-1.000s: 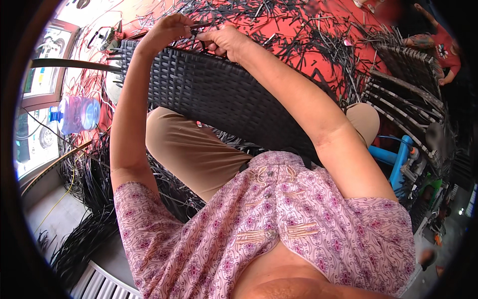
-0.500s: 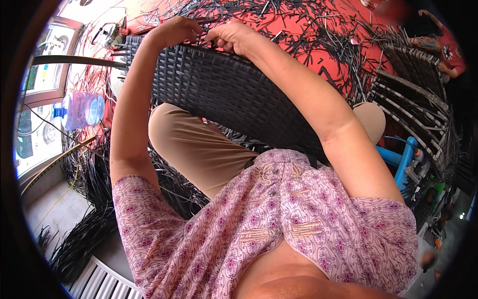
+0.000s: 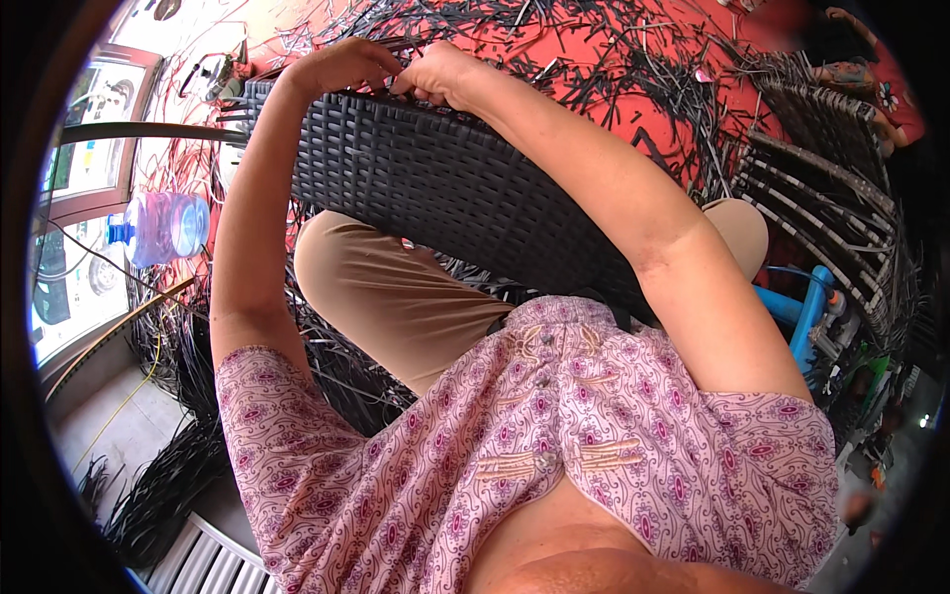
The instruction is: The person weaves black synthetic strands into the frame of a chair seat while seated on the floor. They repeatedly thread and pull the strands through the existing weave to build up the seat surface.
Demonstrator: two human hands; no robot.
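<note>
Black woven panel (image 3: 445,188) slants from the person's waist out past the left knee (image 3: 332,247), its far edge under both hands. Compared with half a second ago, the left hand (image 3: 341,65) and right hand (image 3: 437,75) are closer, fingertips now meeting. Fingers of both are bent; whether they pinch a strip cannot be told. The right forearm (image 3: 594,183) hides part of the panel; a co-worker's red sleeve (image 3: 899,104) is partly lost in the dark rim.
</note>
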